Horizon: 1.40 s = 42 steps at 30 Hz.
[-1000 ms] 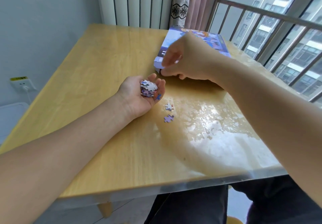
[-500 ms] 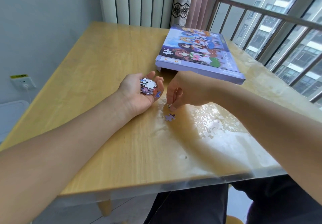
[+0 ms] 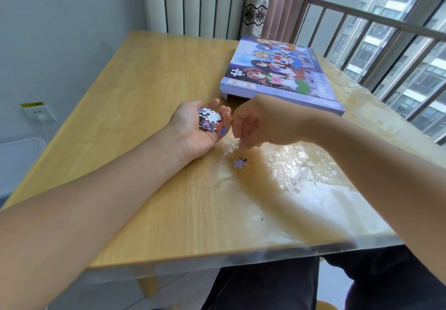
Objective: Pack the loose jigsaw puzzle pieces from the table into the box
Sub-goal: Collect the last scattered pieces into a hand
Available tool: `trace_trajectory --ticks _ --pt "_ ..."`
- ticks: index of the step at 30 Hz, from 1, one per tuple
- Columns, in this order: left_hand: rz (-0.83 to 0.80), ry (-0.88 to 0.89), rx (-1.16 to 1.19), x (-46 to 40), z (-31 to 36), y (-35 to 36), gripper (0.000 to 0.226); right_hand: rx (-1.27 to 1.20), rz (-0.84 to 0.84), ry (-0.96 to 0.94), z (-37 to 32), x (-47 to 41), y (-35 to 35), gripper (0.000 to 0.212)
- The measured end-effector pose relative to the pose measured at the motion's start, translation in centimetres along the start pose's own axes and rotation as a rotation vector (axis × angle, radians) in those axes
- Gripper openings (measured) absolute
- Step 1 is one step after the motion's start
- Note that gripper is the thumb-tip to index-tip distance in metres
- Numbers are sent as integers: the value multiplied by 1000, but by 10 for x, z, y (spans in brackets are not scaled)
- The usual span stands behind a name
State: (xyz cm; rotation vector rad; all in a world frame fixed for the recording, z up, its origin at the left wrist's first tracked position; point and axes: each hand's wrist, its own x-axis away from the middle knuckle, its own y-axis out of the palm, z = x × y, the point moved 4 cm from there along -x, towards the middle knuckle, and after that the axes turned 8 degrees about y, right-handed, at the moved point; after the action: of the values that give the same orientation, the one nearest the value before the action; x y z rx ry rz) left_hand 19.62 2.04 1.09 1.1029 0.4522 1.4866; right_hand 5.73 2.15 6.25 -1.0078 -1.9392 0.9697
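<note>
Closest of all are dark trousers (image 3: 277, 283) under the near edge of the table (image 3: 149, 160). The table is light wood with a clear shiny cover on top. The cover looks patchy and white where the window light hits it on the right side.

One loose puzzle piece (image 3: 239, 162) lies flat on the table, pale purple. Just above it is the right hand (image 3: 258, 124). Its fingers are curled and point down with the tips close together, near the table. It is too blurry to tell if they pinch a piece.

Right beside it is the left hand (image 3: 195, 126), lying palm up on the table. Its fingers cup a small pile of puzzle pieces (image 3: 209, 118), white and purple ones.

Behind the hands is the puzzle box (image 3: 280, 73), lying flat on the table with its lid on. It is purple and has a picture of cartoon girls. The words "1000 PIECES" run along one side, and near the front corner are two small squares with the letters C and D.

On the left is a pale wall with a white socket (image 3: 38, 113), and a plug is in it. At the far end stand a white radiator (image 3: 193, 1) and a pink curtain (image 3: 282, 3). On the right is a window with bars (image 3: 376, 34), and tall buildings show outside.
</note>
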Motion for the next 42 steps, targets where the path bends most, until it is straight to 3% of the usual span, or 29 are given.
trace_trajectory --ticks 3,5,10,15,27,38,42 --pt "-4 12 -22 -1 -1 0 39 -466 13 -51 -5 4 -18 22" --pt "-26 10 1 0 -2 1 36 -617 67 -21 -13 -1 -27 24" --pt "-12 15 33 0 0 0 37 -33 438 -104 -33 -1 -40 20" --pt "1 6 57 -1 0 1 41 143 -37 63 -10 21 1 32" --pt "-1 6 54 0 -1 2 40 174 -72 5 -14 15 16 16" --pt "-6 7 54 -2 -1 1 42 120 13 -80 -11 23 19 15" --pt "-9 7 43 -1 -2 1 40 111 15 -32 -6 22 19 21"
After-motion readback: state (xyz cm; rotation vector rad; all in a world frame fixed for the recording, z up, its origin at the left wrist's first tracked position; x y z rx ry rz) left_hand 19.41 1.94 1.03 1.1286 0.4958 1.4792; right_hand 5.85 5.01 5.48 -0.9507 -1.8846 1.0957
